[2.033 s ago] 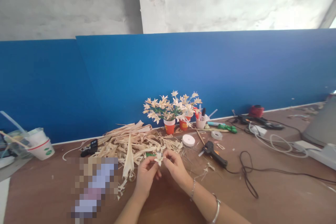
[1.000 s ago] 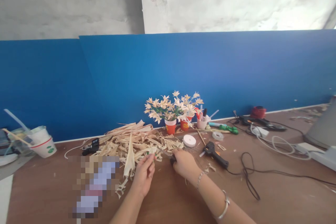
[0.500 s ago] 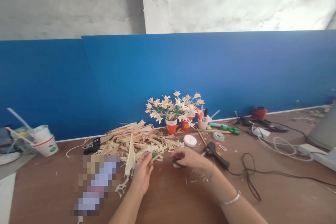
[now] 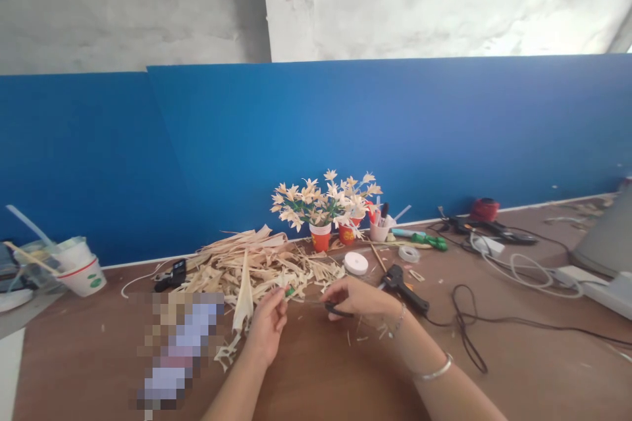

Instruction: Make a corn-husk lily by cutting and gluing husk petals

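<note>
My left hand (image 4: pixel 269 325) is closed, thumb and fingers pinching a small green piece (image 4: pixel 289 291) whose full shape is hidden by the fingertips. Facing it, my right hand (image 4: pixel 348 299) has its fingers wrapped round black-handled scissors (image 4: pixel 338 310), their thin blades pointing left toward the green piece. Just beyond the left hand spreads a pile of dry corn husks (image 4: pixel 247 260), one long husk strip (image 4: pixel 244 296) lying close beside it. Pale husk flowers on green stems (image 4: pixel 311 200) stand in a red-and-white paper cup (image 4: pixel 320 237) at the back.
A black glue gun (image 4: pixel 405 291) lies right of my right hand, its cord running right. White tape (image 4: pixel 356 263), a clear tape ring (image 4: pixel 409 254) and a cup of tools (image 4: pixel 379 231) sit behind. At left are a pixelated object (image 4: pixel 180 352) and a paper cup (image 4: pixel 83 274).
The view has shifted slightly. Both hands keep nearly the same pose and hold the same things; the scissors' handle has turned slightly.
</note>
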### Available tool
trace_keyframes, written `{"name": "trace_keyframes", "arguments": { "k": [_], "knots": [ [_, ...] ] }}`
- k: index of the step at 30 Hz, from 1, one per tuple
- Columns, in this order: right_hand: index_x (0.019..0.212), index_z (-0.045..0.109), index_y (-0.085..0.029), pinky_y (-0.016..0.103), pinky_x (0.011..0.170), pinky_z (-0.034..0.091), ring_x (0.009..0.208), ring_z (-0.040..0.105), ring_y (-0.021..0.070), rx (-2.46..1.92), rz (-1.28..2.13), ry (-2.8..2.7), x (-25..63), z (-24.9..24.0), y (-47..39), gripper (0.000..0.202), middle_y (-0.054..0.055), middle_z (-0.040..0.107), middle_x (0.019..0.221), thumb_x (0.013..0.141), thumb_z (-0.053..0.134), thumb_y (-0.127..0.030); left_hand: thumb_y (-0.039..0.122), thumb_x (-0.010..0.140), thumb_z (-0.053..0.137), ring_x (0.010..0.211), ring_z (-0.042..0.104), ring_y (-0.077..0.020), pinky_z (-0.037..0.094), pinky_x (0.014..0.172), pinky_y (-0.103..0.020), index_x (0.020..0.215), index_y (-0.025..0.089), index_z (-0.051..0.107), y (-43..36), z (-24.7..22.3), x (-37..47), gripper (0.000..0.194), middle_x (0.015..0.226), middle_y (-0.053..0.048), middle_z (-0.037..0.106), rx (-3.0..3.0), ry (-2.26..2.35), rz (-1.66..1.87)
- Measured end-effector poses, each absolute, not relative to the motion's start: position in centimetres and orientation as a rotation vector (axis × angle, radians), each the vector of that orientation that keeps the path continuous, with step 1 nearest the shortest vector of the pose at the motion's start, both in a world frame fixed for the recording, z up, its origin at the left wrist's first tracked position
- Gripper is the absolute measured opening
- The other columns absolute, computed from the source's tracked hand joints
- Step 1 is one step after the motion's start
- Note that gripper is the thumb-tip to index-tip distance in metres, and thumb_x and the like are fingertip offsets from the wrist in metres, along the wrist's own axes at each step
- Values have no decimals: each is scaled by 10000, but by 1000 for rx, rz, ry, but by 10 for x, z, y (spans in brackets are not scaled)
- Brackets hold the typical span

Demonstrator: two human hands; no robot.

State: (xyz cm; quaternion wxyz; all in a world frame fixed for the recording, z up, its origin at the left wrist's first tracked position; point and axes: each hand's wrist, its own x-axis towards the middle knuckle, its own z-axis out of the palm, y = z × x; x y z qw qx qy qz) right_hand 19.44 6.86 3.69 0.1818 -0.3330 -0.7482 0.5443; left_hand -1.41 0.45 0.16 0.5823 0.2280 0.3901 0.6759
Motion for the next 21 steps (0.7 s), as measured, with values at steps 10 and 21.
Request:
{"name": "trace_keyframes", "arguments": {
  "k": [10, 21],
  "knots": [
    [873, 711, -149, 194, 525, 379, 576, 490, 103, -1000, 1458, -2194, 191, 40, 66, 366, -4, 619, 665, 540, 739, -298, 224, 626, 706, 469, 421, -15, 183, 291, -101, 769, 147, 550, 3, 1, -14, 225, 868, -13, 606, 533, 939, 1546],
    [874, 704, -165, 188, 515, 355, 562, 465, 95, -1010, 1286, -2299, 183, 42, 61, 331, -22, 594, 639, 575, 717, -307, 286, 591, 728, 484, 402, -28, 178, 320, -110, 733, 153, 562, 3, -2, -9, 255, 641, 57, 479, 657, 1028, 1525]
  ]
}}
